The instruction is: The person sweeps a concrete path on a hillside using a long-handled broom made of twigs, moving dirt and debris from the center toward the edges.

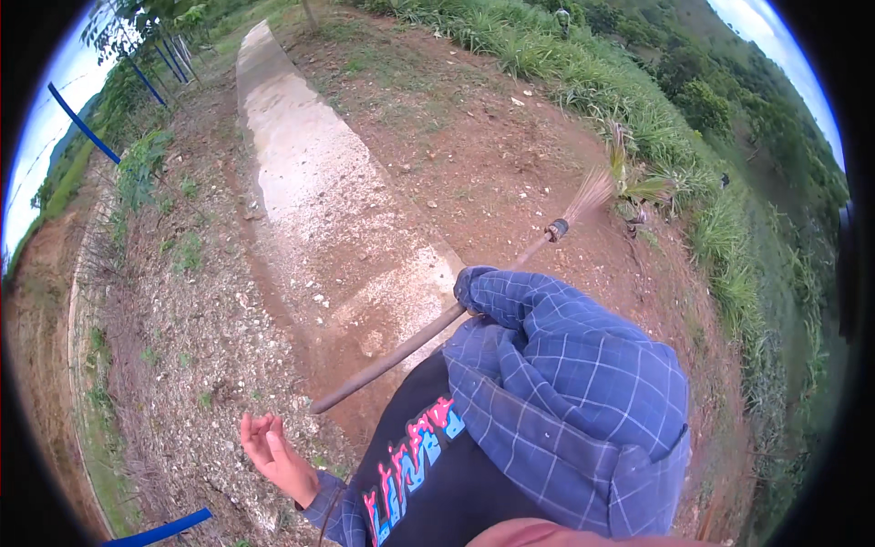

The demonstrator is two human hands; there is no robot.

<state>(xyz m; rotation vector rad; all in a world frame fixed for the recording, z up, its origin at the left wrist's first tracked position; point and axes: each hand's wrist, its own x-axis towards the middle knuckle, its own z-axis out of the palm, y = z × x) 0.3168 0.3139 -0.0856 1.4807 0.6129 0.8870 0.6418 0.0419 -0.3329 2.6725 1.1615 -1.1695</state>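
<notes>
Out on the left, a blue post (84,123) leaned beside the stony ground, and a blue bar (164,527) crossed the lower corner. Next came your left hand (278,460) — empty, palm up, fingers loosely curled, near the handle's lower end but apart from it! From there the broom (415,342) slanted up to the right across your front, over the pale path (301,155). Your right cuff (472,290) met its handle, hiding that hand — whether its fingers gripped, you couldn't tell. Farther right, the bristles (589,193) fanned out near the green grass (729,264).
</notes>
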